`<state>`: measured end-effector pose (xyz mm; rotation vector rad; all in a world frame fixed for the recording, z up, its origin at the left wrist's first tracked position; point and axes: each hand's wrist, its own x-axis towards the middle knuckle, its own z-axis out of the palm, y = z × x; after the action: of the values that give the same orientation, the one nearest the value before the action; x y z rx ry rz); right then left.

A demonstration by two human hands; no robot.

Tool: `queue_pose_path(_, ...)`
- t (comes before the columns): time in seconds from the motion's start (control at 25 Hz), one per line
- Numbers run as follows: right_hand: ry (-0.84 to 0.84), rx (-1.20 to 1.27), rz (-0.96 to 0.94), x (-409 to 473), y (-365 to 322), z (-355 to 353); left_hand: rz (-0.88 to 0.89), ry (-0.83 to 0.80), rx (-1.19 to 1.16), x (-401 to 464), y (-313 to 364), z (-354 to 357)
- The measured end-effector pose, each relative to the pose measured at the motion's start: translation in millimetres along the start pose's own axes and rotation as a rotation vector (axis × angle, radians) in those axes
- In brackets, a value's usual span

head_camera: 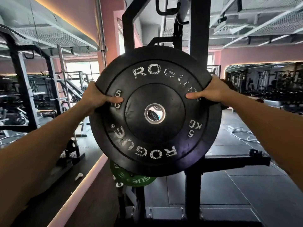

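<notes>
Since both hands are already on it, handling is the main q here. Against the tall black rack (pixel 199 30), the black plate (pixel 155 95) is held up in front of the uprights at about mid-height, face toward the camera, turned a bit askew. Lettering shows thru its centre hole, so prob. another plate sits behind it, nearer the rack; can't tell if the two touch. Lower on the rack, under the black plate's bottom edge, a green plate (pixel 131 176) sits partly hidden. The left hand (pixel 96 95) grips the black plate's left rim, thumb pressed on the face, fingers round the back & out of sight. The right hand (pixel 211 92) does the same on the opp. rim. A steel ring (pixel 155 113) lines the hole. Going by the printed 5 KG mark and the rubbery look, it's of moderate weight, stiff and won't bend or crack. The matte surface prob. gives decent grip, but the flat face has no handle. Best hold = the rim at two opp. points, as now, w/ thumbs near the raised lip. The ring looks slick, so not a spot to carry from. If dropped it'd likely bounce, so mind the feet.
</notes>
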<state>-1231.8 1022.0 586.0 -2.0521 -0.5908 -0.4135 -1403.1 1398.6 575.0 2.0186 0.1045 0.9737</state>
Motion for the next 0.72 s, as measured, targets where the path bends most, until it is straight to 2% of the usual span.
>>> queue_pose_path(0.44, -0.101, 0.065, 0.002, 88.3, -15.3, 130.1, -0.041, 0.024, 0.024, 95.4, -113.3, -36.6)
queue_pose_path(0.72, -0.062, -0.074, 0.027, 178.2, 2.8, 220.7, -0.039, 0.009, -0.008, 158.7, -191.8, -47.9)
